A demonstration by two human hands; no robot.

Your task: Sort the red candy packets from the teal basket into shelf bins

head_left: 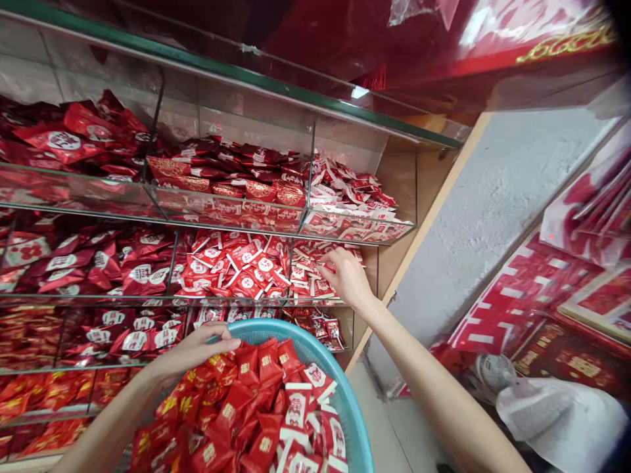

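Note:
My left hand (213, 343) grips the far-left rim of a light blue plastic basket (357, 420). Red candy packets (256, 401) fill the basket, some with gold print, others with white ends and labels on the right side. My right hand (345, 276) reaches into a shelf compartment at the right, its fingers bent and apart at small red-and-white packets (308, 272). No packet is plainly lifted in those fingers; the fingertips partly blend with the packets. In the neighbouring compartment lie more red packets (246, 263) with round white labels.
Glass shelves with upright dividers hold heaps of red packets (69, 141) at several levels. A green-edged glass shelf (296, 82) runs overhead. To the right stand a wooden side panel (428, 197), a grey wall (473, 217), red goods (513, 295) and a white bag (562, 420).

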